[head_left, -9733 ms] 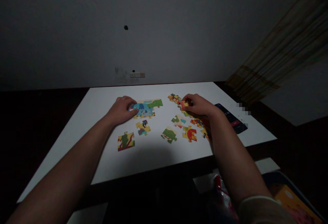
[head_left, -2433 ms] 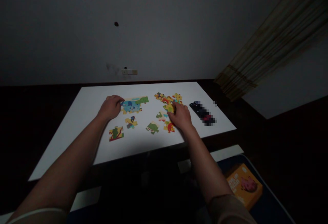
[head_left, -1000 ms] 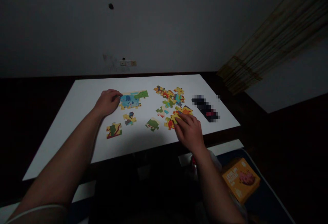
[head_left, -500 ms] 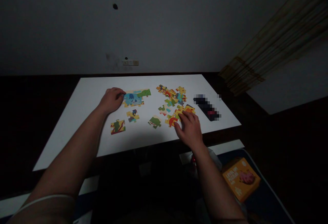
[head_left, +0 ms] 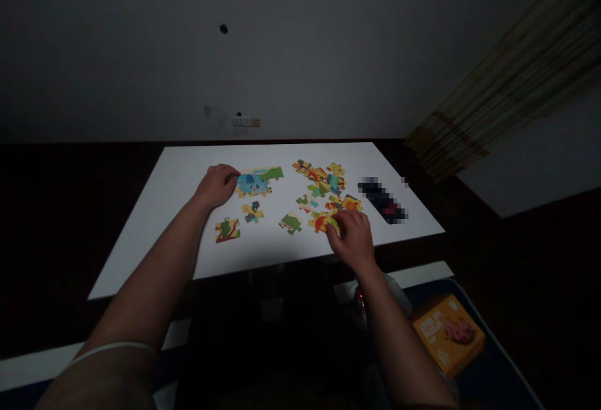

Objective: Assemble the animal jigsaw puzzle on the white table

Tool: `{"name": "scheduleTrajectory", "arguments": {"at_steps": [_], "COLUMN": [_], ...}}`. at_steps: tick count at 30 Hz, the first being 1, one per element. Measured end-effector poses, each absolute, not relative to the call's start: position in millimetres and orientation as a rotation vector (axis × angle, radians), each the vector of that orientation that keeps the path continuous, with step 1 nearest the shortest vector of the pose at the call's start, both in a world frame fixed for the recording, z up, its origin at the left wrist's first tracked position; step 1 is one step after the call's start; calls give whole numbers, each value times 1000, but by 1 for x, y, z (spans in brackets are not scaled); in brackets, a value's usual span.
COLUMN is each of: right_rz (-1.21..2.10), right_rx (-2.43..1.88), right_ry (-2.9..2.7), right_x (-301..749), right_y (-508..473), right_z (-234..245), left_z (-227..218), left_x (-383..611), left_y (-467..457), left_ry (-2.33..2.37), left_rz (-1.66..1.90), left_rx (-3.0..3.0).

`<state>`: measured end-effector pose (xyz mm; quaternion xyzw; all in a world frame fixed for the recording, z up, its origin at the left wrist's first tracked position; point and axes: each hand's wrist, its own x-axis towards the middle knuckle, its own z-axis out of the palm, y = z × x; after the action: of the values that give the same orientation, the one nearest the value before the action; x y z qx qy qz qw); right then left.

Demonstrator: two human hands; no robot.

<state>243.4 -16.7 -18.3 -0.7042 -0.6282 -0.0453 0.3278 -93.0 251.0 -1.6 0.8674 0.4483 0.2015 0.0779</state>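
A joined puzzle section (head_left: 255, 183) with a blue, green and sand-coloured picture lies flat left of the table's middle. My left hand (head_left: 218, 184) rests at its left edge, with bent fingers and thumb closed against that edge. My right hand (head_left: 353, 238) is low over the loose pieces at the right, thumb and fingers closed about a yellow-green puzzle piece (head_left: 334, 222) that they partly cover. Just left of it is a piece with a red shape (head_left: 320, 223). Loose green (head_left: 290, 223), yellow-and-blue (head_left: 253, 211) and green-and-red (head_left: 228, 230) pieces lie nearer me.
Several more puzzle pieces (head_left: 317, 175) cluster at the back right of the white table (head_left: 154, 191). A dark, pixelated object (head_left: 382, 200) lies near the right edge. An orange puzzle box (head_left: 448, 335) sits on a dark blue seat below. Behind the table stands a wall (head_left: 305, 72).
The view has shifted, so the table appears slightly farther right. My right hand has drawn back a little, its fingers more curled, uncovering pieces behind it. My left hand stays at the joined section.
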Motion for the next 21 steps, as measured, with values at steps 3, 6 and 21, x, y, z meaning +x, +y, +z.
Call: {"name": "scheduleTrajectory", "arguments": {"at_steps": [3, 6, 21], "right_rz": [-134, -141, -114], "right_rx": [-1807, -1802, -1758], "right_ry": [-1656, -1659, -1677], "right_x": [243, 244, 246], "right_y": [-17, -17, -23], "right_z": [-20, -22, -24], "left_z": [1, 1, -2], "left_x": [-93, -93, -95], "left_y": [248, 246, 249], "left_ry": [1385, 1378, 1327], "left_rz": [590, 597, 611], "left_rx": [2546, 2525, 2551]}}
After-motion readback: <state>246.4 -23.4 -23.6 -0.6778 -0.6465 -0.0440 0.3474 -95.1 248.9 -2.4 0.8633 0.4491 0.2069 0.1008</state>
